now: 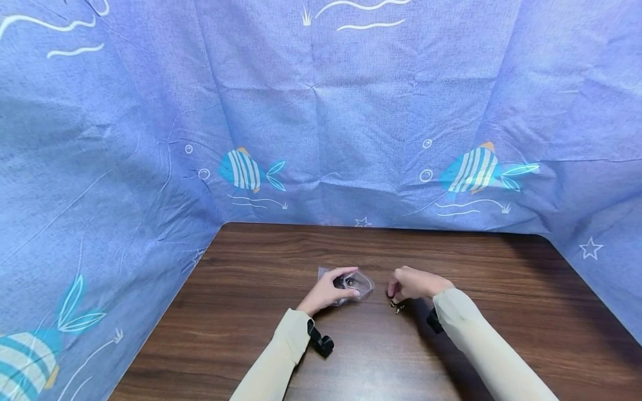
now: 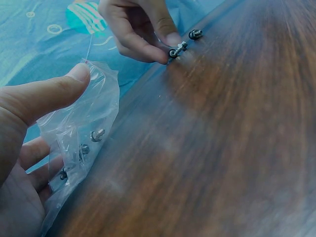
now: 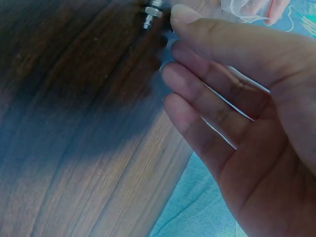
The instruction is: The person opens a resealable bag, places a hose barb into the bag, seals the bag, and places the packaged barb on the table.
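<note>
My left hand [image 1: 327,291] holds a clear plastic bag [image 1: 363,282], its thumb at the bag's mouth and its fingers curled behind the film. Inside, several small metal screws [image 2: 98,135] show through the plastic in the left wrist view. To the right, my right hand [image 1: 412,283] is lowered to the tabletop. Its thumb and index fingertips pinch a small silvery screw [image 2: 178,49] with a dark ring on it. A second screw [image 2: 195,34] lies on the wood close by. The right wrist view shows the other fingers [image 3: 190,116] loosely bent.
The brown wood-grain table [image 1: 251,345] has its far edge against a blue fabric curtain [image 1: 361,122] printed with fish, which also hangs along the left side. Each wrist wears a black strap with a camera mount [image 1: 321,341].
</note>
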